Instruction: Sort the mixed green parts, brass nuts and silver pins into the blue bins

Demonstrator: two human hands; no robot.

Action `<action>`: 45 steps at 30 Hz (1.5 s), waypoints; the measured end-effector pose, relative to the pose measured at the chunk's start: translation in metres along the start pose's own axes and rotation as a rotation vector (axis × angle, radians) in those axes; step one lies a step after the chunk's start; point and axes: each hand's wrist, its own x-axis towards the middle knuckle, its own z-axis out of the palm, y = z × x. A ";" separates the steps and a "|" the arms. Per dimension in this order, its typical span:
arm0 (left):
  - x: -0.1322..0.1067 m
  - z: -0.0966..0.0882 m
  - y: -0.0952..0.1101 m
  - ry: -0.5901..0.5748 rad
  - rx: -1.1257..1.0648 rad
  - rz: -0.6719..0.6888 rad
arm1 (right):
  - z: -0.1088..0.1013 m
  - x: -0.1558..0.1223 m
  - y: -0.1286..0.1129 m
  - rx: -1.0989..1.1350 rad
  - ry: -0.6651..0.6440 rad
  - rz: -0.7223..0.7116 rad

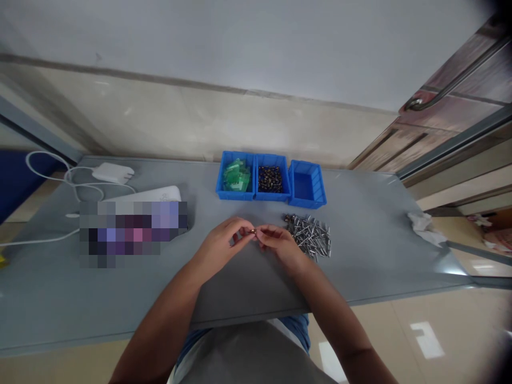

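Note:
My left hand (224,242) and my right hand (282,247) meet over the middle of the table, fingertips pinched together. Between them is a small brass-coloured metal piece (253,231), mostly covered by the fingers, so its exact shape is hard to make out. Just right of my right hand lies a loose heap of thin silver metal pins (314,237), with a few brass-coloured bits at its upper left edge. Behind the hands, a blue bin (271,197) holds many small dark and brass-coloured metal parts.
Left of that bin stands another blue bin (235,196) with green plastic pieces; a third blue bin (308,202) is at the right. A white power strip (170,193), a charger (113,173) and cables occupy the table's left side. Crumpled white tissue (426,226) lies at the right edge.

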 end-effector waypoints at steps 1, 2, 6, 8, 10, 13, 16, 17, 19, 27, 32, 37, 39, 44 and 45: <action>0.000 0.000 -0.001 -0.003 0.012 -0.025 | 0.001 0.000 -0.001 -0.039 0.040 -0.030; 0.000 0.001 -0.002 -0.006 0.027 -0.048 | 0.002 -0.001 -0.002 -0.090 0.083 -0.063; -0.001 0.002 -0.005 -0.046 0.040 -0.092 | 0.010 -0.008 -0.008 -0.364 0.208 -0.255; -0.001 0.002 -0.005 -0.069 0.021 -0.087 | 0.015 -0.012 -0.010 -0.507 0.230 -0.366; -0.002 0.002 -0.005 -0.078 0.003 -0.080 | 0.018 -0.015 -0.011 -0.635 0.243 -0.463; -0.002 0.002 -0.006 -0.086 -0.013 -0.077 | 0.020 -0.017 -0.011 -0.762 0.254 -0.562; -0.002 0.002 -0.006 -0.083 -0.017 -0.077 | 0.019 -0.017 -0.012 -0.800 0.274 -0.589; -0.001 0.002 -0.005 -0.077 -0.016 -0.079 | 0.018 -0.017 -0.013 -0.794 0.287 -0.586; -0.001 0.002 -0.005 -0.052 -0.006 -0.089 | 0.016 -0.016 -0.013 -0.755 0.312 -0.555; -0.001 0.000 0.000 0.011 -0.004 -0.080 | 0.008 -0.007 -0.004 -0.333 0.167 -0.175; -0.001 -0.001 0.003 -0.009 -0.018 -0.052 | 0.009 -0.004 -0.004 -0.097 0.038 -0.058; -0.001 -0.002 0.002 -0.023 -0.007 -0.063 | 0.011 -0.007 -0.010 -0.113 0.108 -0.057; -0.001 -0.001 0.000 -0.032 0.009 -0.069 | 0.012 -0.010 -0.012 -0.195 0.179 -0.105; -0.001 -0.001 -0.002 -0.055 0.004 -0.060 | 0.018 -0.016 -0.010 -0.476 0.252 -0.380; -0.001 -0.001 -0.001 -0.059 -0.004 -0.059 | 0.019 -0.016 -0.009 -0.535 0.258 -0.417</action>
